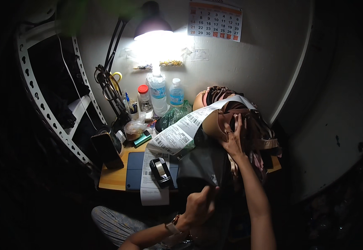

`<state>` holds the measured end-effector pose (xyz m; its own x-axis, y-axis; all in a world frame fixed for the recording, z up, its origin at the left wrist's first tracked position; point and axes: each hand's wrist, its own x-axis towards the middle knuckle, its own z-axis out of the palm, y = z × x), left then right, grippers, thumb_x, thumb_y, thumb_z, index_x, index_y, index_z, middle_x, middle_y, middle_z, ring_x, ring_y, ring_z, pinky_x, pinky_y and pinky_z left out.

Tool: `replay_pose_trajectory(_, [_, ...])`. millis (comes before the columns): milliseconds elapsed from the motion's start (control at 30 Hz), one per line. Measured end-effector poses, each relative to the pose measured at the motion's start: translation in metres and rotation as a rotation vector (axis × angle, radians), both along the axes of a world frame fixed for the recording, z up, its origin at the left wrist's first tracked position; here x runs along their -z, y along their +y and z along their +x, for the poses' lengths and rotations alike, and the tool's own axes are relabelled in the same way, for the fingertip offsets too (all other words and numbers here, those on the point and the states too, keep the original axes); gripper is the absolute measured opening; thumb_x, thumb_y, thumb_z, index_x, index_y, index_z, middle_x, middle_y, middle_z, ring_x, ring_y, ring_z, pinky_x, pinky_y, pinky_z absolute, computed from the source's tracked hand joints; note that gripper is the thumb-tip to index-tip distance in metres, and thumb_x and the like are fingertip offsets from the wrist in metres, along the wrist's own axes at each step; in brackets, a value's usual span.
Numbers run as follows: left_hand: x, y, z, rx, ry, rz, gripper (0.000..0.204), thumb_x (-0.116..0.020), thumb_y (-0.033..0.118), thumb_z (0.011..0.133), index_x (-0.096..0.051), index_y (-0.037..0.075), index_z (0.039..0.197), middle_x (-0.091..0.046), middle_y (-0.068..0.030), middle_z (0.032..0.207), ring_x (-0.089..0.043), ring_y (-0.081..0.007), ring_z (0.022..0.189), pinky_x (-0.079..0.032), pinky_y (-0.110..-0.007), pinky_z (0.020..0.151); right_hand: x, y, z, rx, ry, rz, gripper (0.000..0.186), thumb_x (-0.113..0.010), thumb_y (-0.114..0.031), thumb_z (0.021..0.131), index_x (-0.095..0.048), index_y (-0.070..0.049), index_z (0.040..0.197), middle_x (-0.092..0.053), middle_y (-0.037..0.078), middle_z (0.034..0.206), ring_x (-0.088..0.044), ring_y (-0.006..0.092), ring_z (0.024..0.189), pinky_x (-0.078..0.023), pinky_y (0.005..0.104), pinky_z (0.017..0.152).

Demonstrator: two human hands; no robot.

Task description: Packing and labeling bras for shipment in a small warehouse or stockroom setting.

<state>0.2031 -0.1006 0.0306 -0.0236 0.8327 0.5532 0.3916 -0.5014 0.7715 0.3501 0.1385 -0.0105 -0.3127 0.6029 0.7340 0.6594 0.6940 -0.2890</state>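
Observation:
My left hand (200, 204), wearing a wristwatch (172, 225), is closed at the near edge of a black plastic bag (198, 164). The bag hangs over the front of the desk, partly lost in shadow. Farther up and to the right, my right hand (233, 141) grips a brown bra (215, 125) with moulded cups, its fingers reaching over the cup edge. That bra lies on a pile of bras (221, 93) in brown, black and pink tones. A long strip of printed labels (175, 135) runs from the pile down over the desk.
A black tape dispenser (161, 172) sits on the labels over a dark blue tablet case (134, 166). Phone (106, 150), green device (142, 138), plastic bottles (158, 96) and a red-lidded jar (144, 96) crowd the left and back. A lit lamp (152, 25) hangs above.

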Motion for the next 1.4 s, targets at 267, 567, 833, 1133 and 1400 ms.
replay_pose_trajectory(267, [-0.002,-0.146,-0.083,-0.222,-0.538,-0.541,0.03,-0.046,0.023,0.095,-0.057,-0.001,0.081,-0.052,0.0024,0.065,-0.042,-0.0048,0.057,-0.033,-0.022,0.051,-0.028,-0.071,0.001,0.072,-0.261,-0.248,0.075,-0.076,-0.041,0.067,-0.045,-0.02,0.132,0.005,0.025,0.146,0.002,0.0452,0.135,-0.006,0.0558,0.108])
replay_pose_trajectory(567, [0.041,-0.21,-0.154,0.281,-1.364,-0.713,0.06,-0.044,0.014,0.067,-0.046,-0.015,0.118,-0.051,-0.022,0.124,-0.049,-0.0284,0.116,-0.032,-0.037,0.103,0.03,-0.292,-0.068,-0.239,-0.217,-0.163,0.074,-0.068,-0.009,0.064,-0.039,-0.018,0.131,-0.033,0.017,0.124,-0.039,0.0339,0.111,-0.034,0.0447,0.091])
replay_pose_trajectory(833, [0.127,-0.241,-0.142,-0.462,-0.217,-0.397,0.031,-0.058,0.016,0.079,-0.06,-0.006,0.102,-0.049,-0.0177,0.121,-0.044,-0.0229,0.114,-0.036,-0.035,0.095,0.026,-0.301,-0.085,-0.214,0.171,-0.294,0.053,-0.06,0.005,0.06,-0.046,-0.003,0.111,-0.046,0.015,0.097,-0.054,0.0282,0.076,-0.047,0.0348,0.062])
replay_pose_trajectory(1133, [0.167,-0.178,-0.171,-0.456,0.052,-0.543,0.021,-0.053,0.002,0.074,-0.055,-0.013,0.089,-0.056,-0.0206,0.093,-0.058,-0.0346,0.085,-0.045,-0.034,0.074,0.081,-0.285,-0.059,-0.072,-0.128,-0.473,0.02,-0.057,0.003,0.062,-0.053,-0.005,0.079,-0.051,0.01,0.084,-0.054,0.0262,0.079,-0.043,0.0367,0.065])
replay_pose_trajectory(1400, [0.186,-0.197,-0.196,-0.425,-0.357,-0.704,0.042,-0.063,-0.007,0.066,-0.054,-0.011,0.106,-0.06,-0.0134,0.101,-0.059,-0.0191,0.089,-0.046,-0.028,0.08,0.144,-0.234,-0.072,-0.084,-0.663,-1.528,0.047,-0.053,-0.038,0.082,-0.061,0.004,0.1,-0.059,0.028,0.101,-0.056,0.0411,0.099,-0.042,0.0436,0.091])
